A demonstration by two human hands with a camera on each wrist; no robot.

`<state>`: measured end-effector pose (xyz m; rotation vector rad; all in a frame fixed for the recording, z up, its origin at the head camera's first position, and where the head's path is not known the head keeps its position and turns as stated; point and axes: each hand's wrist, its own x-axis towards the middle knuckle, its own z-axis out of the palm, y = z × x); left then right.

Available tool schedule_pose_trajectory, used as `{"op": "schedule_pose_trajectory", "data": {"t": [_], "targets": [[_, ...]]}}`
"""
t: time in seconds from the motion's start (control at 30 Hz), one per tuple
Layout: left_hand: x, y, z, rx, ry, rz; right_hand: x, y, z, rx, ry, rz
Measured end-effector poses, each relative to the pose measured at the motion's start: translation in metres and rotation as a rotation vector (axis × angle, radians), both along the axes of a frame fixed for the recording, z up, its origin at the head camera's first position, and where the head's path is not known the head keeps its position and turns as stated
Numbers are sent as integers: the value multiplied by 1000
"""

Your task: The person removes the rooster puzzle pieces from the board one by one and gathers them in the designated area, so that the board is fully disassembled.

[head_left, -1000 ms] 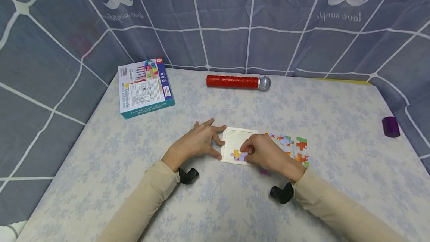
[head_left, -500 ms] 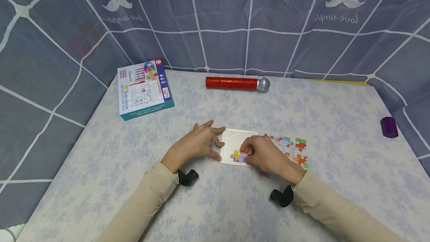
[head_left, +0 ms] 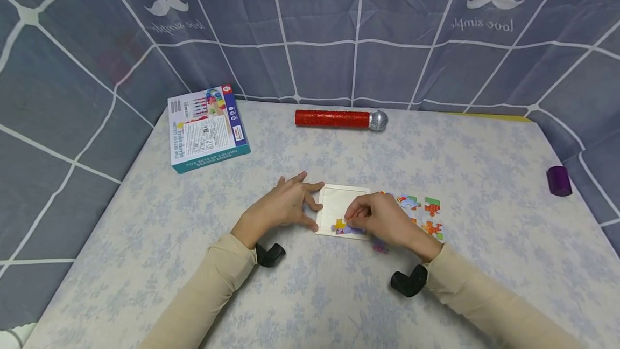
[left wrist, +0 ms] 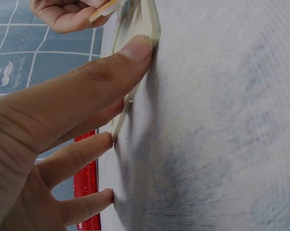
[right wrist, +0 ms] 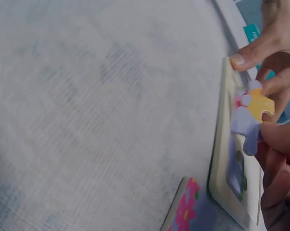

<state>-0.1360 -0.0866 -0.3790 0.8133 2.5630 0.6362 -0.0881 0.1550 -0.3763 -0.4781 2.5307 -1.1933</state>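
Note:
My left hand (head_left: pixel 278 209) rests its thumb and fingertips along the left side of a pale wooden puzzle tray (head_left: pixel 334 194). In the left wrist view its thumb (left wrist: pixel 135 50) presses the near corner, with the other fingers spread. My right hand (head_left: pixel 387 220) pinches a yellow and lavender puzzle piece (right wrist: pixel 253 108) between thumb and fingers. That piece is tilted above the tray's near part. Below it, a lavender piece (right wrist: pixel 235 168) lies inside the tray, partly hidden. A loose piece with pink flowers (right wrist: pixel 187 207) sits on the table just outside the tray.
Several loose puzzle pieces (head_left: pixel 432 206) lie right of the tray, partly covered by my right hand. A red glitter microphone (head_left: pixel 331 118) lies behind. A boxed toy set (head_left: pixel 208 131) stands back left, a purple cylinder (head_left: pixel 559 181) far right. A tiled-pattern curtain (head_left: pixel 319 26) borders the table.
My right hand has turned slightly and the pinched puzzle piece tilts more, showing more lavender to its right in the tray. My left hand stays at the tray's side.

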Motion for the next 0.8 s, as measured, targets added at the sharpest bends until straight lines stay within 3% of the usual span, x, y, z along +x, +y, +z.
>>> {"op": "schedule_pose_trajectory", "data": {"t": [0.23, 0.8], "targets": [[0, 2, 0, 6, 3, 5, 4, 15, 5, -50, -115, -62], [-1, 1, 0, 10, -3, 7, 38, 82, 9, 44, -215, -209]]}}
